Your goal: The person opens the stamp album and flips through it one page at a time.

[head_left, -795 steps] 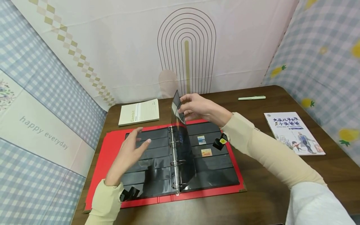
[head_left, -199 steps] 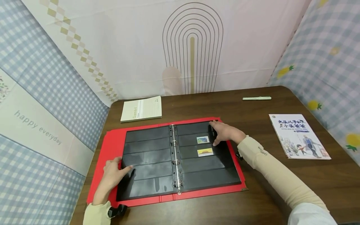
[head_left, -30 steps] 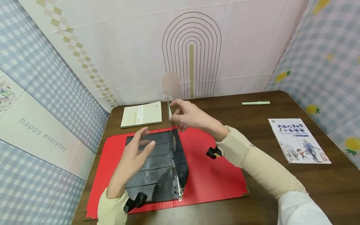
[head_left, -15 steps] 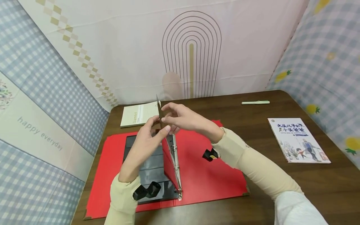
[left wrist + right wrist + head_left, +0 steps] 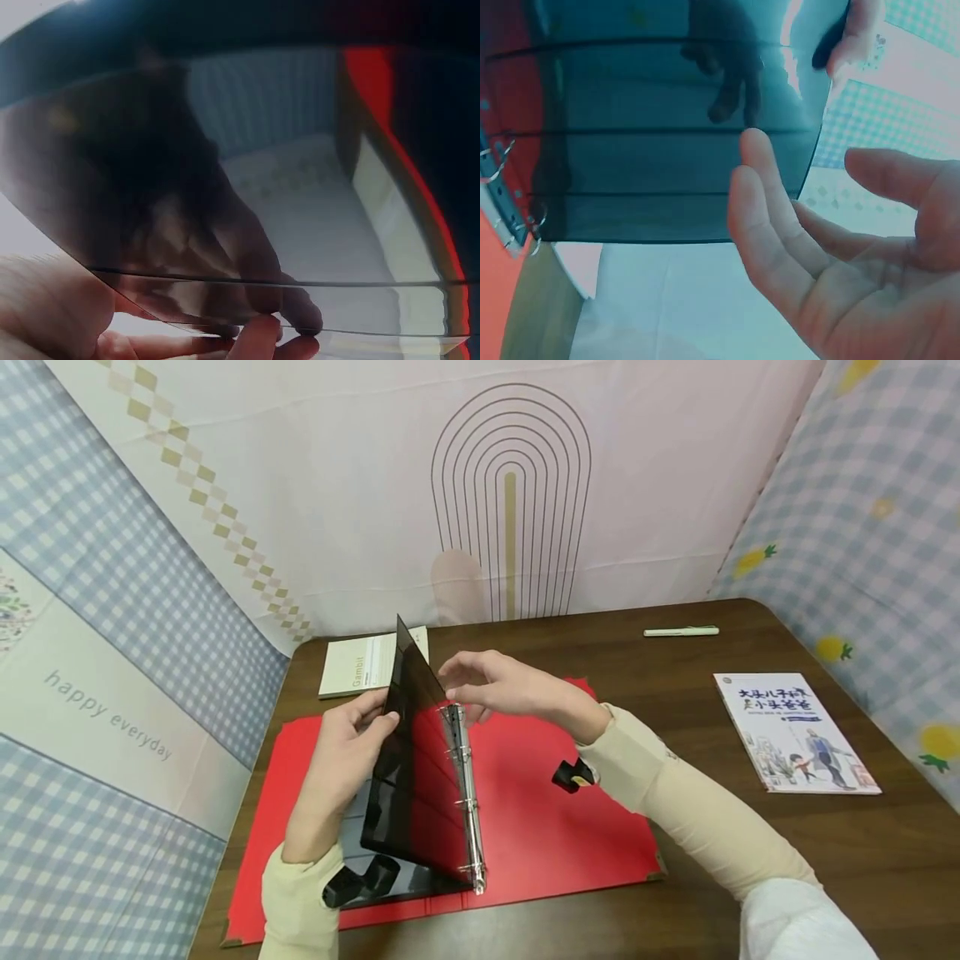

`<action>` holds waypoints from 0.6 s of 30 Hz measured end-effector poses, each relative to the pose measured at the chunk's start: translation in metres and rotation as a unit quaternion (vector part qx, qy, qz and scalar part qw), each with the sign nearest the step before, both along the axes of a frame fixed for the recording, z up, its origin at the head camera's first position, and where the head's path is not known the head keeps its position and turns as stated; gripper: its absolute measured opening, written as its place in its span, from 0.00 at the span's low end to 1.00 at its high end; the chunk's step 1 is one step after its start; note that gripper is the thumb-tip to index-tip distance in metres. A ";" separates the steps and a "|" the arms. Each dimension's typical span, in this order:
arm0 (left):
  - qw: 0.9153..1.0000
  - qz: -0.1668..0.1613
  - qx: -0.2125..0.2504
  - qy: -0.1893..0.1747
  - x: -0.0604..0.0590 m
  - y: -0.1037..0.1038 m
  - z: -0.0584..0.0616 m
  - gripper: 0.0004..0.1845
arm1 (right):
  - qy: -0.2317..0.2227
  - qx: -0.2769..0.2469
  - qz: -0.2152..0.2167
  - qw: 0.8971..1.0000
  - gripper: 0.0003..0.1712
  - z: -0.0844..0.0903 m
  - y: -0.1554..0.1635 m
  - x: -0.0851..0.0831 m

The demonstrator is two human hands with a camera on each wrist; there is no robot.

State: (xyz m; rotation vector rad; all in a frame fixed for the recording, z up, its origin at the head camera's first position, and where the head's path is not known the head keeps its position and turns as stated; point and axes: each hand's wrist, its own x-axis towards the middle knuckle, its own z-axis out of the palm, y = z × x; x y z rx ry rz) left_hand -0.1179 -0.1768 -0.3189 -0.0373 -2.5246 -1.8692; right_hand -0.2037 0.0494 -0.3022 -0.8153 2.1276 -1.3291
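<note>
notepad (image 5: 358, 663) far-left | green pen (image 5: 681, 632) far-right | illustrated book (image 5: 793, 732) right edge

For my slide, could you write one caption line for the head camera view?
Left hand holds a dark album page tilted over the red binder; right hand open beside it.

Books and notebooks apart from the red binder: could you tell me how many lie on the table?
2: a notebook behind the binder's left side, partly hidden by the lifted page, and a book at the right.
</note>
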 end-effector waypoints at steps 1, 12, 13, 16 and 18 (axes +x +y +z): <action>1.000 0.003 0.003 0.002 0.000 -0.002 -0.001 0.21 | 0.000 0.005 0.001 1.000 0.23 -0.002 0.002 0.000; 0.998 0.006 0.051 0.038 0.008 -0.030 -0.018 0.19 | -0.003 0.067 0.006 0.998 0.25 -0.031 0.027 -0.011; 0.998 0.004 0.052 0.039 0.009 -0.033 -0.019 0.19 | -0.004 0.067 0.005 0.998 0.25 -0.033 0.030 -0.011; 0.997 0.001 0.061 0.043 0.011 -0.039 -0.025 0.18 | -0.007 0.068 -0.001 0.998 0.24 -0.037 0.039 -0.011; 0.996 0.004 0.069 0.048 0.012 -0.043 -0.028 0.18 | -0.007 0.066 -0.003 0.998 0.24 -0.040 0.046 -0.010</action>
